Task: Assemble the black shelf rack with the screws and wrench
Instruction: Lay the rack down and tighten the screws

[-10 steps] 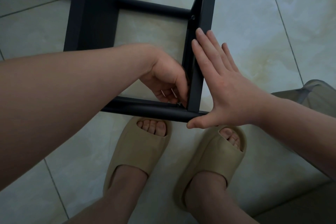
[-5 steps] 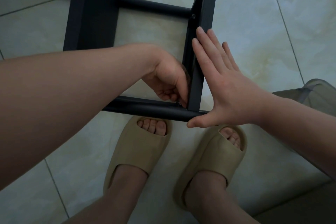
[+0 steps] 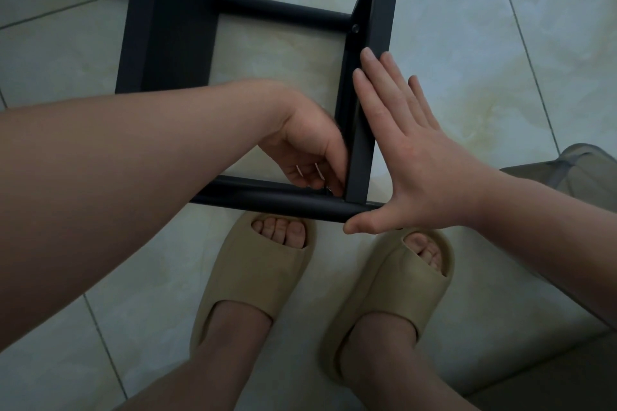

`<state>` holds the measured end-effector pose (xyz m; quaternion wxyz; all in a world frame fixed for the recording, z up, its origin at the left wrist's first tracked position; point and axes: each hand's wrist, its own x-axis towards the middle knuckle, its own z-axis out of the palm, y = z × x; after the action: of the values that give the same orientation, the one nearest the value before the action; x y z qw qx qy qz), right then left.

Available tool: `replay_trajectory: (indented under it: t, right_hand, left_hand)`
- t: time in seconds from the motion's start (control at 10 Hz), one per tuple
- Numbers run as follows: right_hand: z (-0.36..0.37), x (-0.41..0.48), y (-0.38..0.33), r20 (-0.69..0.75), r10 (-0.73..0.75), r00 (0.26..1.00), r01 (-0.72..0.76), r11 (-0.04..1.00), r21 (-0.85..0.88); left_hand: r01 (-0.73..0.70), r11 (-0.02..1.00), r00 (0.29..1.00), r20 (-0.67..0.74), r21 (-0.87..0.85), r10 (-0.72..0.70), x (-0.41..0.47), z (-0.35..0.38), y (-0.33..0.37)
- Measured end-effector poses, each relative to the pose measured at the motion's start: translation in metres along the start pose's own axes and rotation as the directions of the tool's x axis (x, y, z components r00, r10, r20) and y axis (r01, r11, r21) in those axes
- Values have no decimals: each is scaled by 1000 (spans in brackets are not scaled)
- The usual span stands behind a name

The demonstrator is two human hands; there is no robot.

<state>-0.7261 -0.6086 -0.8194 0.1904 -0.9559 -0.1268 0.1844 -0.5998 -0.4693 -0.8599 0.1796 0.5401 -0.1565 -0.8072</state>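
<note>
The black shelf rack (image 3: pixel 167 27) lies on the tiled floor, with round tubes and flat crossbars. At the joint where an upright flat bar (image 3: pixel 362 150) meets the near tube (image 3: pixel 267 198), my left hand (image 3: pixel 307 147) curls its fingers round a small metal piece (image 3: pixel 329 190) that looks like a screw. Most of it is hidden by the fingertips. My right hand (image 3: pixel 410 157) lies flat with straight fingers against the bar's right face, its thumb along the tube's end. No wrench shows.
My two feet in beige slippers (image 3: pixel 253 280) stand just below the near tube. A fitted screw head (image 3: pixel 356 28) shows at the bar's far joint. A grey translucent object (image 3: pixel 587 170) sits at the right edge.
My left hand has twisted a little at the joint, its fingers turning under and back. The right hand and the rack have stayed in place.
</note>
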Motion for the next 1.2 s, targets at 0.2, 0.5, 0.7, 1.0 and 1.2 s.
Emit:
replay_trajectory:
  t: [0.2,0.5,0.7,1.0,1.2]
  right_hand:
    - [-2,0,-1,12,3,1000,-3,1000,3]
    - [-2,0,0,18,5,1000,-5,1000,1]
    - [-2,0,-1,15,3,1000,-3,1000,-4]
    - [-2,0,0,16,3,1000,-3,1000,-6]
    - [-2,0,0,16,5,1000,-5,1000,0]
  left_hand:
    - [-40,999,999,-15,-14,40,5,-1,-1]
    - [-68,997,998,-13,-41,67,3,1,-2]
    - [-51,997,999,-21,-52,50,0,-1,-4]
    - [-2,1000,1000,23,-13,2,3,2,0]
    - [-45,998,999,0,-39,45,5,0,-1]
